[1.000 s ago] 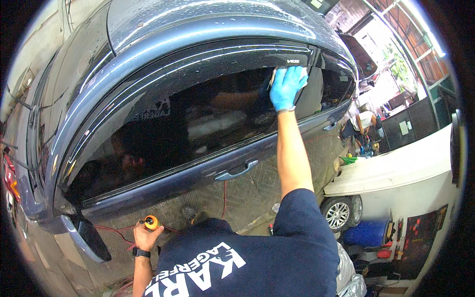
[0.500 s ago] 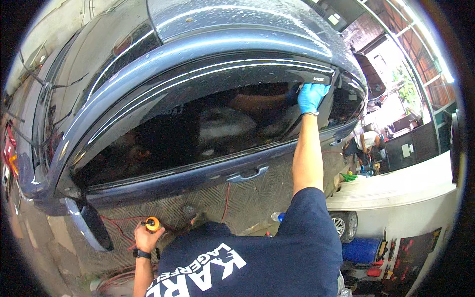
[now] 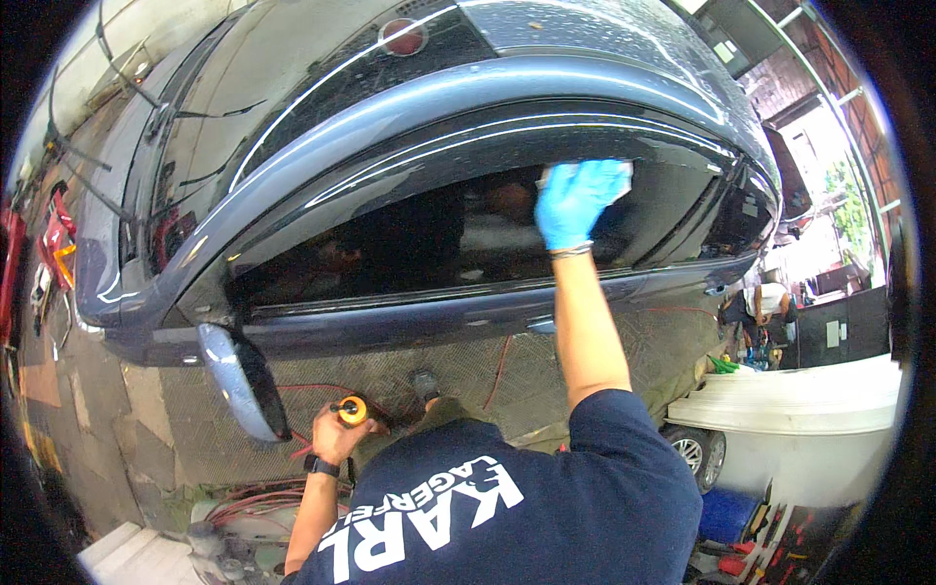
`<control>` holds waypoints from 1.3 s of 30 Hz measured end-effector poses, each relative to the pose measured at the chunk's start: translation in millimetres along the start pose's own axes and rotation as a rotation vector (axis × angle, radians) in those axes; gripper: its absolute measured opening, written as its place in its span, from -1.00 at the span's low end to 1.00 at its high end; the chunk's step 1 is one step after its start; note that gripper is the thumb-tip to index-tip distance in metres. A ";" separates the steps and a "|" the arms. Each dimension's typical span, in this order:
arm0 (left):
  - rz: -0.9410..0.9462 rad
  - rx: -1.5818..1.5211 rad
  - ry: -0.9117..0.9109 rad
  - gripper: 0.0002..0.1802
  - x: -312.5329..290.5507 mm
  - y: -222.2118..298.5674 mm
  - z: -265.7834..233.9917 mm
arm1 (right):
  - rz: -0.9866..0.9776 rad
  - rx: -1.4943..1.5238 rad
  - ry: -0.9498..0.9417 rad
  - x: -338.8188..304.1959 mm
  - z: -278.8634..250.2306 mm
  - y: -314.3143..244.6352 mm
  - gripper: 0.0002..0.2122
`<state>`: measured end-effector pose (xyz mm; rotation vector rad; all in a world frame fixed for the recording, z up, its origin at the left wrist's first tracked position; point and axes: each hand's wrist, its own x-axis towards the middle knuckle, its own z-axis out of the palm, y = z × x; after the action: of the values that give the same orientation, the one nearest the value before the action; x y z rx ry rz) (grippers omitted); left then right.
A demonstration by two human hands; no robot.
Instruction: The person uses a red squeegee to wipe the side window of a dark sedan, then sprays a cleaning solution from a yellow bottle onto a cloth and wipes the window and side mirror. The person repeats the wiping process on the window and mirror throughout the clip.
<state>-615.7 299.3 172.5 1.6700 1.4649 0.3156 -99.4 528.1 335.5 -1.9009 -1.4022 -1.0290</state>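
Observation:
My right hand point(image 3: 573, 210), in a blue glove, presses a pale folded cloth point(image 3: 625, 181) against the car's side window, at the lower edge of the dark window visor point(image 3: 507, 146). Most of the cloth is hidden under its fingers. Below the window, to the left, my bare left hand point(image 3: 333, 437) is closed around a small round yellow container point(image 3: 357, 413) with a black tip; its exact kind cannot be made out. The dark blue car point(image 3: 409, 97) stands side-on in front of me, and the glass point(image 3: 429, 239) is dark and reflective.
A side mirror point(image 3: 234, 380) juts out near my left hand. Red hose point(image 3: 499, 375) lies on the floor beside the car. At the right are another person point(image 3: 765, 304), a white panel point(image 3: 799, 405) and a wheel point(image 3: 697, 453). Droplets dot the roof point(image 3: 595, 39).
My right hand has slid forward along the visor, away from the window's rear end, with the cloth under it. My left hand still holds the yellow container. The view has shifted.

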 end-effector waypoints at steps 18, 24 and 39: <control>-0.047 0.053 0.136 -0.35 -61.1 -68.9 -55.1 | -0.351 0.670 -0.469 -160.7 -50.8 -431.2 -0.70; 0.010 -0.044 0.125 -0.49 -56.5 -73.0 -43.0 | -0.413 0.840 -0.404 -153.7 -58.4 -427.2 -0.78; 0.023 -0.021 0.050 -0.53 26.7 -10.7 11.1 | -0.213 0.158 0.026 20.7 -40.0 -26.7 -0.51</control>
<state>-608.0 317.8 149.0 1.6741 1.4752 0.3873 -131.6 515.1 374.7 -1.6464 -1.6474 -1.0036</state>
